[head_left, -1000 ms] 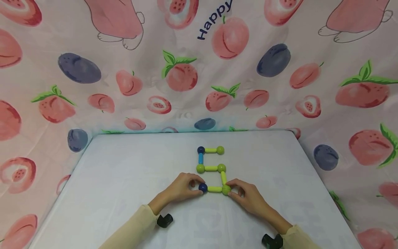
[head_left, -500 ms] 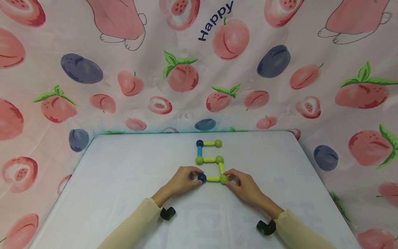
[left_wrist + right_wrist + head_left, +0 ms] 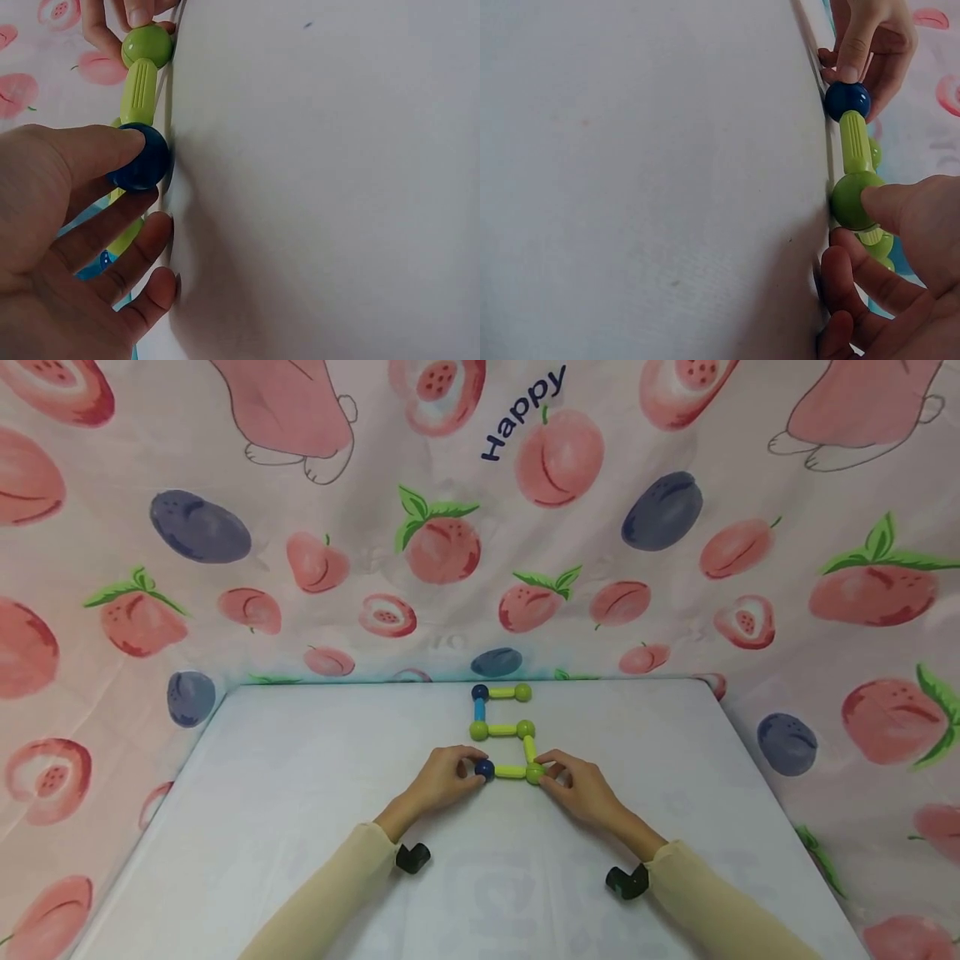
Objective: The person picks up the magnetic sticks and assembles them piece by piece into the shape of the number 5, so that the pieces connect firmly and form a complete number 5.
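A figure of balls and rods lies on the white table, shaped like a 5 or an S in the head view. My left hand [image 3: 444, 777] pinches the dark blue ball [image 3: 142, 159] at its near left end between thumb and fingers. With thumb and fingertips, my right hand [image 3: 583, 787] pinches the green ball [image 3: 855, 199] at the near right corner. A green rod [image 3: 511, 772] joins these two balls. Farther back are a blue rod [image 3: 479, 711], another dark blue ball [image 3: 480, 693], and more green balls and rods, such as the far right green ball [image 3: 522, 692].
The white table [image 3: 315, 735] ends at a far edge just behind the figure. Beyond hangs a pale pink cloth [image 3: 450, 468] printed with fruit. Black wrist cameras, one on the left [image 3: 413, 858] and one on the right [image 3: 627, 882], sit at the cuffs.
Both hands have slid the whole figure away from the person toward the table's far edge, and slightly left. The grip on the two near balls stays the same.
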Motion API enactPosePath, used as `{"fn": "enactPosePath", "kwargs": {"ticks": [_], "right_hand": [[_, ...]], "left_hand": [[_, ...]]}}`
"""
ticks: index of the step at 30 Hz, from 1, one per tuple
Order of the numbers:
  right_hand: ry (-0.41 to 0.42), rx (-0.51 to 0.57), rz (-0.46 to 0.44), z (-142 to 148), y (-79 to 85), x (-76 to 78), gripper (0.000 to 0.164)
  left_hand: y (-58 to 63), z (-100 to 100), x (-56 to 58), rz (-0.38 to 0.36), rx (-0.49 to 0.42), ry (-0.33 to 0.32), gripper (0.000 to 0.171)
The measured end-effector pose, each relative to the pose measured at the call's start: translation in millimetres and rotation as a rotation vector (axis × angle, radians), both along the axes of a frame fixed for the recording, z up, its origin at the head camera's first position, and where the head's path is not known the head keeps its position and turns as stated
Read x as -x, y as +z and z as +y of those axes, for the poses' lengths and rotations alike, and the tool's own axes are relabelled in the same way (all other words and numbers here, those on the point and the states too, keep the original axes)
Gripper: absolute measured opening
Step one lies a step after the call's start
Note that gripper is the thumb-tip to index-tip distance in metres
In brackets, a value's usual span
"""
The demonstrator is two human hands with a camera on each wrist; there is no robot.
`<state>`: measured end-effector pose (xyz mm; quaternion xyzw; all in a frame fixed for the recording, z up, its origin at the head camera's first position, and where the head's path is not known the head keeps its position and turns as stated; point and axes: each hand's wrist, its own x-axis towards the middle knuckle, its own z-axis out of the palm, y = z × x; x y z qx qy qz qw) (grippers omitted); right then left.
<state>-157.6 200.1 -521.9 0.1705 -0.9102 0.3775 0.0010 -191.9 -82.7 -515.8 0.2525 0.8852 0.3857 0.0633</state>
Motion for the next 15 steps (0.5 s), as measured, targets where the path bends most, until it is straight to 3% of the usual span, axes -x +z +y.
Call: {"fn": "enactPosePath", "kwargs": {"ticks": [7,11,15], "right_hand": [[0.000,-0.004,-0.010,1.6,1.5,1.4,0.030],[0.056,-0.024,-0.081,7.8,4.9,2.5,0.037],[0.127,-0.031,-0.160,20.6,12.3,4.5,0.054]], "left_hand": [[2.6,0.1,-4.6,0.000,-0.008,0.007,0.035],[3.0,-1.1,-5.5,0.000,-0.005,-0.015,0.038],[2.9,-8.0,-5.7,0.029,0.013,-0.033,0.047]]}}
